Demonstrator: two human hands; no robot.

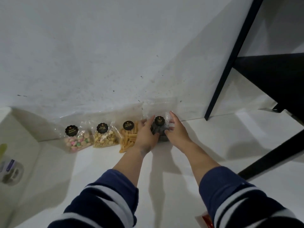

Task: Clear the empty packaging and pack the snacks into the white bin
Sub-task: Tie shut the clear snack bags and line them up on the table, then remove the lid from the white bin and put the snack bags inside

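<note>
Head view: left hand (145, 134) and right hand (176, 130) clamp dark snack bag (159, 129) from both sides, bag at wall (98, 55) edge. Three snack bags in row leftward: yellow sticks (128, 139), crackers (104, 137), pastel candies (77, 140). White surface (102, 163) open nearside. Black frame (230, 63) right.

Four clear snack bags stand in a row against the white wall (98, 55), touching or nearly touching, so no hand fits between them or behind them. From left: pastel candy bag (77, 140), peanut bag (105, 137), yellow stick bag (128, 139), dark snack bag (160, 129). The white floor (102, 170) in front of the row lies open. Right of the dark bag, a black table leg (230, 63) slants down to the floor, with open floor between. At far left, a white bin (18, 129) wall borders the row.
</note>
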